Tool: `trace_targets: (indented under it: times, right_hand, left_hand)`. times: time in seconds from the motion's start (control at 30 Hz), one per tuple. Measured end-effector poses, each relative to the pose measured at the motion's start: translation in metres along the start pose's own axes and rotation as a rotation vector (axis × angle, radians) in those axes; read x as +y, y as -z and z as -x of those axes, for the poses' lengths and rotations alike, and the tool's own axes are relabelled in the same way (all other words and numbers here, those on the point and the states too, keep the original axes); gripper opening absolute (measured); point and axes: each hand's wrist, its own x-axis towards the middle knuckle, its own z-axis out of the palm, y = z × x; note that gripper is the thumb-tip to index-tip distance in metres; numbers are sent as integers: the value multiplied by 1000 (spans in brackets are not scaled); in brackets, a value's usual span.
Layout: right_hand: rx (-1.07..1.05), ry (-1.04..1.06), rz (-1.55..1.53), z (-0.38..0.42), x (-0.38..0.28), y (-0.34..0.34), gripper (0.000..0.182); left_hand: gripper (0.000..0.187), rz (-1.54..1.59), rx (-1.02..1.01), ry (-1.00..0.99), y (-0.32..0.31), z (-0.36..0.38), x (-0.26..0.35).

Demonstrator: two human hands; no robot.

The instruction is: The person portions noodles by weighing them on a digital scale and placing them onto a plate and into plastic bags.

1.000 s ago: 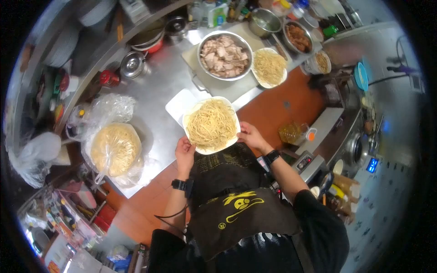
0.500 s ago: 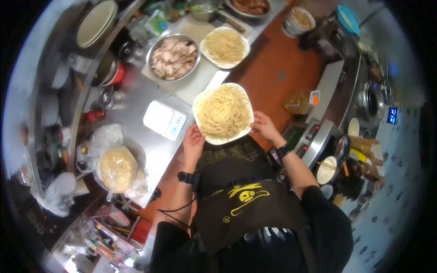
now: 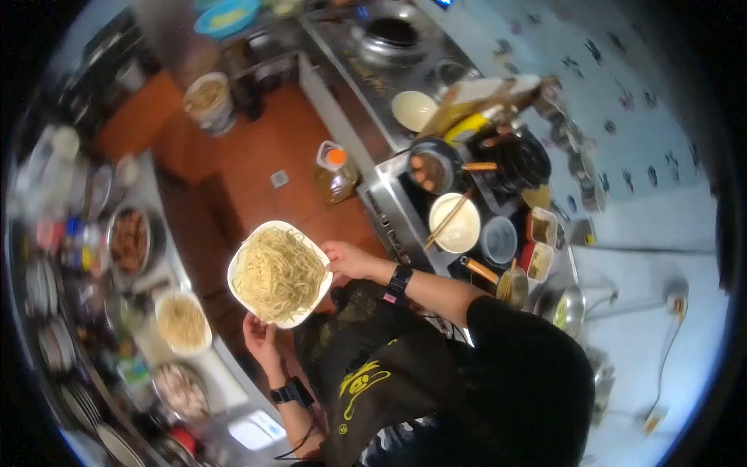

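Note:
A white square-sided plate [image 3: 235, 286] heaped with pale noodles [image 3: 280, 272] is held up in front of my apron, over the red floor. My left hand [image 3: 261, 341] is closed on its near-left rim. Gripping the right rim is my right hand [image 3: 349, 260], its thumb and fingers at the edge. The undersides of both grips are partly hidden by the plate.
To the left, the counter carries another plate of noodles [image 3: 182, 323], a bowl of sliced meat [image 3: 180, 391] and a white scale [image 3: 257, 430]. At right are a frying pan [image 3: 434, 166], a white bowl [image 3: 454, 222] with chopsticks and a wok [image 3: 391, 33]. An oil jug [image 3: 336, 179] stands on the floor.
My body and view have turned right, away from the scale counter toward the stove side. The plate of noodles has come along in both hands.

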Motion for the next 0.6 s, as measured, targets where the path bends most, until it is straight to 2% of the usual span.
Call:
trace_targets:
  times: [0.1, 0.13, 0.3, 0.37, 0.5, 0.6]
  right_hand:
    - [71, 59, -53, -7, -15, 49, 34]
    - [103, 122, -39, 14, -9, 10, 34]
    - [357, 189, -186, -8, -26, 100, 35]
    - [456, 204, -345, -18, -55, 132, 35]
    - [647, 247, -402, -37, -96, 174, 33]
    - [764, 355, -529, -51, -106, 190, 37]
  left_hand:
    - [53, -44, -145, 18, -54, -60, 20]
    - [52, -30, -167, -7, -25, -43, 32]
    - [52, -224, -479, -16, -141, -174, 41]
    - [53, -253, -610, 33, -202, -226, 71]
    - [49, -329, -851, 119, -306, -308, 105]
    - [49, -445, -982, 64, -372, -354, 124]
